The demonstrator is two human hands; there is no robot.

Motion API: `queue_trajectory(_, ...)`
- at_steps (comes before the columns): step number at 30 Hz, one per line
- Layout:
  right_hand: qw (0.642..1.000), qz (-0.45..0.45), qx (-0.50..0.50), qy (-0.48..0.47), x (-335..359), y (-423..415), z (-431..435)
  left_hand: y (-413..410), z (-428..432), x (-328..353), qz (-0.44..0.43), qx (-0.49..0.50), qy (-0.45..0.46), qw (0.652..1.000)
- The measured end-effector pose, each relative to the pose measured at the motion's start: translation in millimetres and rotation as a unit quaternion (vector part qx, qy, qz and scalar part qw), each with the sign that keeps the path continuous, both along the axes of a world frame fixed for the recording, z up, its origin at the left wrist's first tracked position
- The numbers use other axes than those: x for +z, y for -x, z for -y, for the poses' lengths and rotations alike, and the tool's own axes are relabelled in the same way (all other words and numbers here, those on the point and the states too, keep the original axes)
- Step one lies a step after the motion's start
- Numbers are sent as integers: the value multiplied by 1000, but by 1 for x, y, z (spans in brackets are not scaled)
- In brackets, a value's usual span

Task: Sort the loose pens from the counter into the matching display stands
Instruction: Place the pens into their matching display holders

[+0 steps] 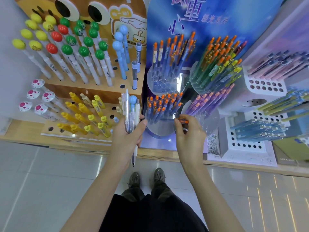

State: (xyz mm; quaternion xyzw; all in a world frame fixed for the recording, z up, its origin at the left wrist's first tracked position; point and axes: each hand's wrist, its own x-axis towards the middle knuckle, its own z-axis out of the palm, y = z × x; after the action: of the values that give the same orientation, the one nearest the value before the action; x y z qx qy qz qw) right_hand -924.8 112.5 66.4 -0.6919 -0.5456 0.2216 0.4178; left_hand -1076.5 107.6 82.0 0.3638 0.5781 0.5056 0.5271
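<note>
Gripping a bundle of pens [128, 113] in the left hand [124, 139] at frame centre; pinching an orange-capped pen [183, 121] in the right hand [190, 136], just beside the clear holder [158, 129] on the blue stand [209, 22]. Seemingly partway: not yet slotted, with the whole bundle left to sort.

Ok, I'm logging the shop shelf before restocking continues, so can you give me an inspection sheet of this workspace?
Surface: wooden counter, display stands side by side on it.
Job's things: bundle of mixed pens; one orange-capped pen, held before the blue stand.
Clutter: nothing seen.
Hands: left hand grips the bundle; right hand pinches the orange-capped pen.
Cables: nothing seen.
Surroundings: wooden stand left, white perforated stands right, tiled floor, person's shoes.
</note>
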Motion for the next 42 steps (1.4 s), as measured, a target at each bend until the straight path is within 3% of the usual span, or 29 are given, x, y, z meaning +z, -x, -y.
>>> queue_trajectory(5, 995, 48, 74, -37, 4, 9, -20, -13, -3, -8, -14, 15, -6, 1000)
queue_trajectory(11, 994, 55, 82, -37, -1, 7, -33, -19, -15, -18, -43, 27, -9, 999)
queue_trajectory(25, 981, 117, 146, 49, -13, 4, -42, -22, -20, -25, -38, 28, 13, 999)
queue_trajectory(28, 983, 90, 144, 70, -6, 2, -35, -21, -20, -18, -3, 10, -6, 1000)
queue_trajectory(31, 992, 57, 109, 12, 13, 2, -20, -17, -16, -10, 68, -34, -34, 997)
queue_trajectory(35, 994, -67, 80, -19, 48, 3, -14, -13, -8, 0, 124, -66, -34, 990)
queue_trajectory(42, 941, -269, 182, 98, 81, 20, -25, -6, 0, 17, 124, -103, -55, 985)
